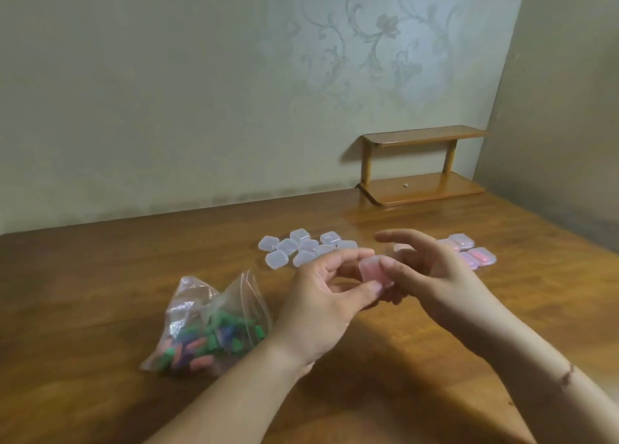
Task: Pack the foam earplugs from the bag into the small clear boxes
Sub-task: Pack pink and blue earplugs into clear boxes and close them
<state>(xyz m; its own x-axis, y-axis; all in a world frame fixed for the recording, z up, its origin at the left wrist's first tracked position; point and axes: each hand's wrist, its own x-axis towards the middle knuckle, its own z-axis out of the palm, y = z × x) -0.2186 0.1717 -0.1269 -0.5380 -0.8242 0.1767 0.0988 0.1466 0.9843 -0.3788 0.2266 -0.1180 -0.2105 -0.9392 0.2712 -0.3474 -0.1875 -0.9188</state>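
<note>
Wooden table: both hands, left and right, pinch a pink-filled box between them; filled boxes lie just beyond right hand.

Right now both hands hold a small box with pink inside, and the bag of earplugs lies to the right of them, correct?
Not quite. In the head view the bag of earplugs lies left of the hands. The left hand and right hand do hold the small box with pink inside.

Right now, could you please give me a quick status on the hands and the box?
Left hand and right hand both pinching one small clear pink-filled box. Clear plastic bag of coloured foam earplugs lying open beside. Nothing obstructing.
</note>
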